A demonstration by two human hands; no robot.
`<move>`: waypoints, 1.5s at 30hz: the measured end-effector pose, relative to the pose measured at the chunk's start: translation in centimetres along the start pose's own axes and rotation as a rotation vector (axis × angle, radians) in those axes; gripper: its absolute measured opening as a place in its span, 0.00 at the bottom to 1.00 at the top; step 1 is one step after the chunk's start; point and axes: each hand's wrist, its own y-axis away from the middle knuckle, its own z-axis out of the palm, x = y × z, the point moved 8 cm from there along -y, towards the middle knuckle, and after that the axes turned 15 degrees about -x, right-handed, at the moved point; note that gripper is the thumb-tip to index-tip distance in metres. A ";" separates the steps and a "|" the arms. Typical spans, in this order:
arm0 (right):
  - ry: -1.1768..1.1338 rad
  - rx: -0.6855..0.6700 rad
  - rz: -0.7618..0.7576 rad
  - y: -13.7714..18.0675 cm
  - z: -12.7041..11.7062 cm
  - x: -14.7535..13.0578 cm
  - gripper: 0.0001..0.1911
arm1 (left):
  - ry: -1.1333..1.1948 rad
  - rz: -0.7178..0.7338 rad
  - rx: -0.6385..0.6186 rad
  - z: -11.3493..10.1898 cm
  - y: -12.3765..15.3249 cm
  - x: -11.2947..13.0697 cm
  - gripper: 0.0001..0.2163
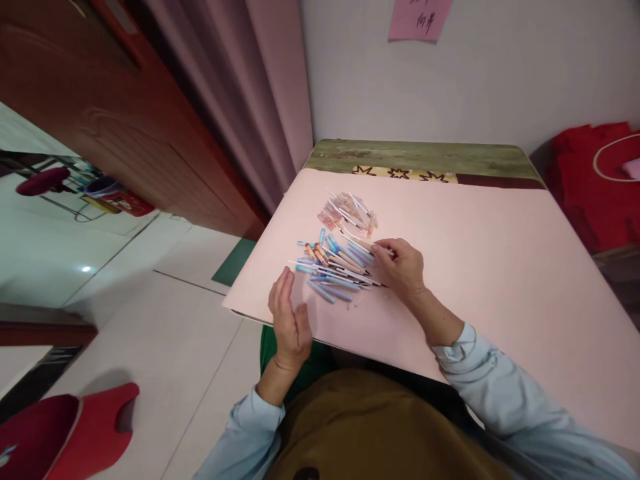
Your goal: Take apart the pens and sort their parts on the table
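Observation:
A loose heap of thin pens and refills, blue, orange and white, lies on a pale pink sheet covering the table. A smaller clump of pinkish pieces sits just behind it. My right hand rests at the heap's right edge, fingers curled and pinched on a white stick. My left hand hovers at the table's near left edge, just below the heap, palm turned inward, fingers together and slightly bent, holding nothing.
The table's green back edge meets a grey wall with a pink note. A curtain hangs left, beside a brown door. A red bag stands right; a red slipper lies on the floor.

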 end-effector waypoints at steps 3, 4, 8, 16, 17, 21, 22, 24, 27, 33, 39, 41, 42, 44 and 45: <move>-0.065 0.058 -0.050 0.3 -0.8 -0.8 0.14 | 0.053 -0.089 0.050 -1.2 0.0 -1.5 0.20; -0.093 0.072 -0.077 0.4 -1.1 -1.4 0.14 | 0.091 -0.116 0.043 -1.3 -0.3 -1.8 0.19; -0.197 -0.107 -0.182 1.3 -0.6 -5.7 0.15 | 0.516 -0.241 -0.181 0.2 -3.0 -2.4 0.23; -0.416 -0.409 -0.209 3.3 1.6 -10.1 0.20 | 1.024 -0.357 -0.222 1.7 -6.4 0.2 0.15; -0.415 -0.407 -0.200 3.4 1.6 -9.9 0.19 | 1.042 -0.380 -0.217 1.9 -6.3 0.0 0.14; -0.358 -0.361 -0.152 3.3 1.0 -7.6 0.18 | 1.102 -0.486 -0.181 2.7 -6.1 -2.3 0.19; -0.323 -0.328 -0.134 3.3 0.7 -6.7 0.18 | 1.107 -0.511 -0.158 2.8 -6.2 -3.3 0.19; -0.233 -0.236 -0.084 3.1 -0.3 -4.9 0.17 | 1.089 -0.551 -0.103 3.0 -6.5 -5.2 0.18; -0.070 -0.080 0.043 2.9 -1.8 -2.2 0.14 | 0.991 -0.589 -0.055 3.4 -6.9 -7.7 0.14; 0.113 -0.058 0.196 3.1 -1.2 0.2 0.15 | 0.794 -0.579 -0.191 6.0 -7.6 -9.0 0.12; 0.105 -0.169 0.171 3.1 0.2 -0.4 0.17 | 0.542 -0.548 -0.196 5.4 -7.9 -9.3 0.13; 0.092 -0.199 0.166 3.1 0.4 -0.4 0.17 | 0.450 -0.504 -0.156 4.3 -8.0 -9.3 0.13; 0.082 -0.198 0.168 3.1 0.4 -0.2 0.17 | 0.406 -0.477 -0.138 3.7 -7.9 -9.3 0.14; 0.051 -0.186 0.186 3.1 0.2 0.4 0.18 | 0.320 -0.425 -0.122 2.8 -7.7 -9.1 0.14; 0.030 -0.187 0.197 3.1 0.2 0.7 0.19 | 0.278 -0.405 -0.120 2.4 -7.6 -9.0 0.14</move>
